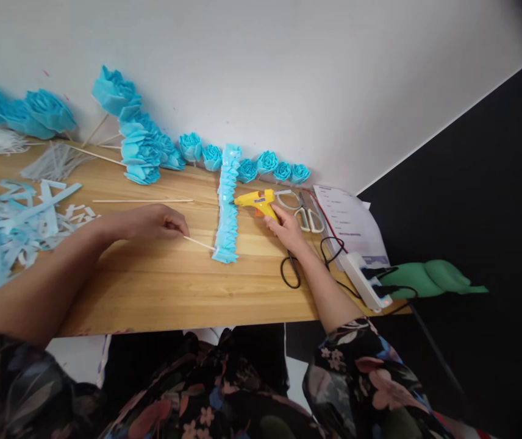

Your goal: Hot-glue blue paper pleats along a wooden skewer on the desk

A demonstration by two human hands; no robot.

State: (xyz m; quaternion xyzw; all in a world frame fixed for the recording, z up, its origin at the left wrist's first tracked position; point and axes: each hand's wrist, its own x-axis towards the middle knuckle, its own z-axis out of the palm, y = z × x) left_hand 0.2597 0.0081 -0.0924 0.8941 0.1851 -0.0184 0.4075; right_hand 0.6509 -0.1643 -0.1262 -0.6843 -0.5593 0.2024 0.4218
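Note:
My right hand [287,230] grips a yellow glue gun [256,200], its nozzle pointing left at a long strip of folded blue paper petals [227,204] lying on the wooden table [160,280]. My left hand [155,221] is closed in a pinch on a thin wooden stick [198,243], whose far end reaches the lower part of the blue strip.
Finished blue paper flowers [139,146] line the wall, some on sticks. Blue and white paper scraps [9,225] cover the table's left. Another stick [142,200] lies nearby. Scissors [307,214], printed sheets [350,222] and a white power strip [364,280] with black cords sit at the right edge.

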